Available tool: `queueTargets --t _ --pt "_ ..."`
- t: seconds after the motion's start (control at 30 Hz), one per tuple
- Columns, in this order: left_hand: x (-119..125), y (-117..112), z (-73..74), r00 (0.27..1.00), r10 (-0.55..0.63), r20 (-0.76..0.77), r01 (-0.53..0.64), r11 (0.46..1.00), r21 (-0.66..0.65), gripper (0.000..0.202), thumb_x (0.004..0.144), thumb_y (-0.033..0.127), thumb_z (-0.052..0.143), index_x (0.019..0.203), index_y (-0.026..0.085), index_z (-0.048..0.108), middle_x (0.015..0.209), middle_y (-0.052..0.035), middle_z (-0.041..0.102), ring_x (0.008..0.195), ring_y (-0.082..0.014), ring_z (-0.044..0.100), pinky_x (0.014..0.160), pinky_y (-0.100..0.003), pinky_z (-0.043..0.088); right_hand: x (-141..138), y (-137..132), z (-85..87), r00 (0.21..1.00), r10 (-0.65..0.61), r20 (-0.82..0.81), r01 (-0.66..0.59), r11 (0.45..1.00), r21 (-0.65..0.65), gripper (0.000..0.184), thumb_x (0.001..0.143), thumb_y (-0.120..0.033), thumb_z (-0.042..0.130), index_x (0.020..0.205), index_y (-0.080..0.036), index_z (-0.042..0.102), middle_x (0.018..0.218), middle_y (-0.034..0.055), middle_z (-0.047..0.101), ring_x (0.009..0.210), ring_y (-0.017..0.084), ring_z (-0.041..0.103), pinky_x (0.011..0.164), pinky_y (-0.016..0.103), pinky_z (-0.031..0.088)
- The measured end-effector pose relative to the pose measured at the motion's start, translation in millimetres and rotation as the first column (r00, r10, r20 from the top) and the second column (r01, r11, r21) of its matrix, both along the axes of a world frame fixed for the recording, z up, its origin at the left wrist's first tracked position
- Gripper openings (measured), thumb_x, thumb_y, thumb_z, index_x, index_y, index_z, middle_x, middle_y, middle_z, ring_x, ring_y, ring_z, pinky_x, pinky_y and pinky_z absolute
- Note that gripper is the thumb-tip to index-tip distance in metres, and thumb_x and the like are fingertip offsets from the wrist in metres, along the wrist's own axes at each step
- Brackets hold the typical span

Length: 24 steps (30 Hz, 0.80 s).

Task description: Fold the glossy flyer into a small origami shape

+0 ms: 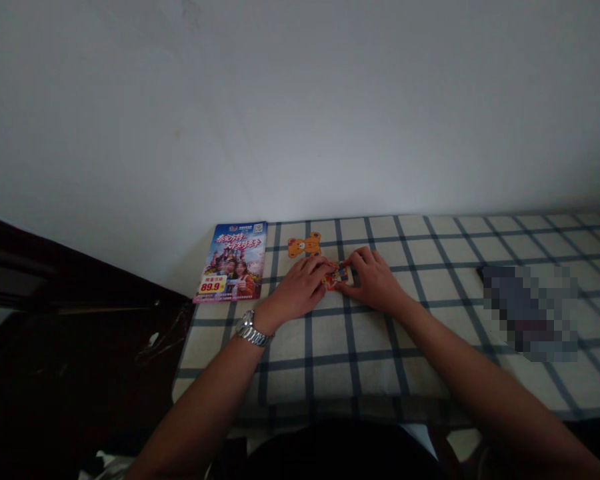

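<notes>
A small, flat, brightly printed piece [337, 275], red with several other colours, lies between my two hands on the checked tablecloth [325, 360]. My left hand [299, 288], with a metal-band watch [253, 330] on its wrist, presses its fingers over the piece's left side. From the right, my right hand [375, 281] pinches the other edge between thumb and fingers. Fingers cover part of the piece, so its exact kind does not show. Just behind my left hand is a flat orange bear figure [305, 245].
A glossy printed flyer [233, 263] lies at the cloth's left end by the wall [300, 120]. On the right is a dark, flat object [523, 313], blurred out by large pixels. The cloth's left edge drops to a dark floor area [95, 373].
</notes>
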<state>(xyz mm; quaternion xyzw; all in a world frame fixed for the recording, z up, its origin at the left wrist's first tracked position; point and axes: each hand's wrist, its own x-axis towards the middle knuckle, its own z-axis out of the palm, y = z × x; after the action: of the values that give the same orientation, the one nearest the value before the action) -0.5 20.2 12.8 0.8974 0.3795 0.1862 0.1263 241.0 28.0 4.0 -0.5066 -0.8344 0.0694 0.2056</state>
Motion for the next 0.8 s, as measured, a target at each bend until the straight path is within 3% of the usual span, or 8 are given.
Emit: queueTargets --t 0.53,0.8 --pt "-14.9 4.9 8.4 0.99 -0.136 0.026 0.138 0.984 -0.111 0.06 0.1 0.009 0.048 0.155 0.033 0.044 0.151 -0.0089 0.049 0.144 -0.0252 0.046 0.126 -0.051 0.041 1.0 2.0 -3.0 1.0 -0.002 -0.001 0.002 1.0 0.002 0.044 0.086 -0.054 0.076 0.113 -0.022 0.062 0.117 0.0126 0.062 0.104 0.033 0.058 0.092 0.047 0.049" --pt "-22.1 6.4 12.0 0.984 -0.174 0.044 0.178 0.979 -0.101 0.076 0.097 0.003 0.054 0.158 0.045 0.04 0.155 -0.0039 0.049 0.145 -0.0237 0.048 0.124 -0.05 0.044 1.7 2.3 -3.3 1.0 0.006 -0.01 -0.007 1.0 -0.004 0.046 0.086 -0.054 0.077 0.115 -0.022 0.061 0.118 0.0131 0.062 0.105 0.033 0.058 0.091 0.048 0.05"
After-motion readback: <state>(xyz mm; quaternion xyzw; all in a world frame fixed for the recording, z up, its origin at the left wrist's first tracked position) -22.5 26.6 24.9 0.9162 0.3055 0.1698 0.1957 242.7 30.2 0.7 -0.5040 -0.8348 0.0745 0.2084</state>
